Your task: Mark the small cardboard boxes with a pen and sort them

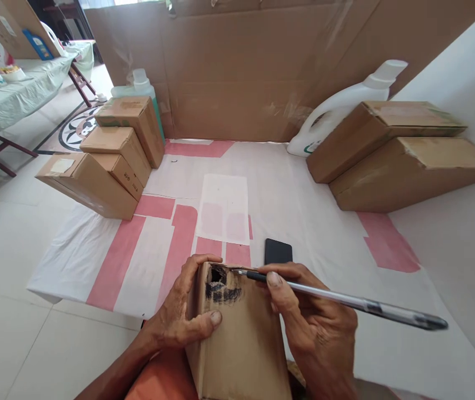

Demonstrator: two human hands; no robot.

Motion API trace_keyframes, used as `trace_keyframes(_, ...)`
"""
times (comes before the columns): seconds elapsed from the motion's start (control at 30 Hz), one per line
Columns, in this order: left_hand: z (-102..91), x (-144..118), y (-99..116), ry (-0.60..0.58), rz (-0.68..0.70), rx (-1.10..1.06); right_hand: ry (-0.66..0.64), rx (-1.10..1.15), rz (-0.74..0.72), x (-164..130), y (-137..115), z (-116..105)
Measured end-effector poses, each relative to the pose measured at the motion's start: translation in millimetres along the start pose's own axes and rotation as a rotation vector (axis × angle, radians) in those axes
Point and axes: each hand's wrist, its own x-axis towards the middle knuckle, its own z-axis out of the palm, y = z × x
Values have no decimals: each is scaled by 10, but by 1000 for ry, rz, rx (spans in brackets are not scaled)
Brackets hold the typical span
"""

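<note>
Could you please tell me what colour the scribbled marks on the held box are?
The marks are black; the head view shows them best.

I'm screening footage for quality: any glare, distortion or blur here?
Head view: pale glare streaks the taped cardboard panel; head view: the front right box looks stretched towards the frame edge; head view: the pen shows no obvious motion blur.

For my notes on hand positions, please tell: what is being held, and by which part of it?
The right grip holds a pen near its writing tip; the left grip holds a cardboard box by its upper left side.
</note>
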Motion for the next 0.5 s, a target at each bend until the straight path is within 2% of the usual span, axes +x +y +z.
trace_keyframes(0.1, -9, -10, -27, -11, -3, -15, 25, 167, 7, 188, 81, 9)
trace_keyframes(0.17, -13, -29, -46, 5, -17, -19, 121, 255, 22, 377, 201, -2)
trace_keyframes(0.2, -15, -40, -54, 24, -25, -9, 168, 215, 40, 478, 287, -11)
trace_keyframes(0.23, -17, -50, -60, 52, -31, 9, 177, 84, 78, 572, 388, -19)
trace_keyframes(0.27, -18, -59, -63, 85, -36, 31, 129, -116, 136, 650, 499, -21)
trace_keyframes(0.33, -15, -67, -61, 149, -38, 66, -112, -567, 274, 737, 728, 12)
trace_keyframes(0.37, -9, -67, -54, 173, -38, 76, -213, -691, 322, 742, 835, 54)
trace_keyframes(0.43, 13, -62, -31, 199, -37, 91, -350, -810, 377, 688, 1012, 183)
trace_keyframes(0.5, 43, -54, -3, 210, -37, 103, -414, -847, 402, 594, 1130, 329)
